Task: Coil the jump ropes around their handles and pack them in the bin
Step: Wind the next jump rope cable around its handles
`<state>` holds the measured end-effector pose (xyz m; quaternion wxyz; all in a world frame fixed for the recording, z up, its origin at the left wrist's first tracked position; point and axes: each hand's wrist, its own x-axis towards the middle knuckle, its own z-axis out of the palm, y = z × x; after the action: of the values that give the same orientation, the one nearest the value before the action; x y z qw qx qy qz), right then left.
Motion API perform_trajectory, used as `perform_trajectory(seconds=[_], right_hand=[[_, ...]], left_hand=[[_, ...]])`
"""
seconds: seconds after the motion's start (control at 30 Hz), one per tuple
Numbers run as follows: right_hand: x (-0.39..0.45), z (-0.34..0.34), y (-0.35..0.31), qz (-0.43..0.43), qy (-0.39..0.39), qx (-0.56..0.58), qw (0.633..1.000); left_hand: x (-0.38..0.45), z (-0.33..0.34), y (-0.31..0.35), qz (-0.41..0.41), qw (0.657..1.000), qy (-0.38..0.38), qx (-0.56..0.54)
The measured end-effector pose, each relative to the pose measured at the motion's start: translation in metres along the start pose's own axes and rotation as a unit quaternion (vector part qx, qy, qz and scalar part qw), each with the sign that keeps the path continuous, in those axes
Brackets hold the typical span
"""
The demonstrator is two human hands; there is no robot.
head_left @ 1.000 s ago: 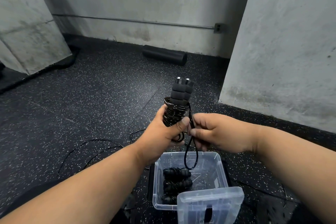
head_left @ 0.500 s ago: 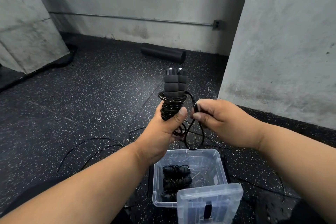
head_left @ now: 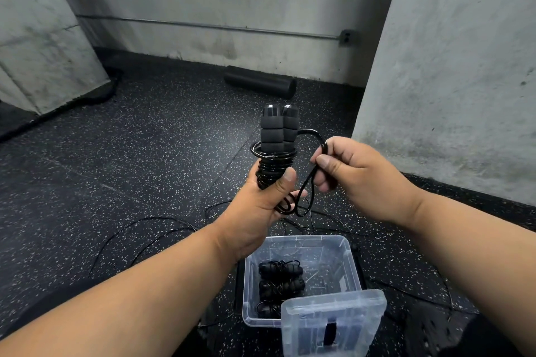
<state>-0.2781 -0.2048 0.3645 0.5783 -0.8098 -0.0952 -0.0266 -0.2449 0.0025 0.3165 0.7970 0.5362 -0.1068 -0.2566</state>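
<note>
My left hand (head_left: 261,209) grips a pair of black foam jump rope handles (head_left: 277,130) held upright, with black rope coiled tightly round their lower half. My right hand (head_left: 356,174) pinches the loose end loop of that rope (head_left: 311,153) just right of the handles. Below my hands a clear plastic bin (head_left: 346,255) stands on the floor. Coiled black jump ropes (head_left: 280,281) lie along its left side.
The bin's clear lid (head_left: 333,324) leans against its near right corner. Loose black ropes (head_left: 139,226) trail over the speckled rubber floor around the bin. A black foam roller (head_left: 261,85) lies by the back wall. Concrete walls stand at left and right.
My right hand has lifted the loose rope loop from below the handles up to their right side. Both hands and the handles rose a little.
</note>
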Motion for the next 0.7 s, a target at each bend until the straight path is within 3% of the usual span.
perform_trajectory(seconds=[0.13,0.33,0.7], right_hand=[[0.003,0.001,-0.001,0.028,0.023,0.051,0.998],[0.007,0.003,0.004,0.053,0.010,0.088,0.995],[0.009,0.008,0.012,0.174,-0.026,0.176,0.969]], left_hand=[[-0.002,0.006,-0.004,-0.006,1.000,0.002,-0.006],[-0.007,0.011,-0.006,-0.028,0.999,-0.018,0.005],[-0.012,0.011,-0.010,-0.061,0.998,-0.022,0.024]])
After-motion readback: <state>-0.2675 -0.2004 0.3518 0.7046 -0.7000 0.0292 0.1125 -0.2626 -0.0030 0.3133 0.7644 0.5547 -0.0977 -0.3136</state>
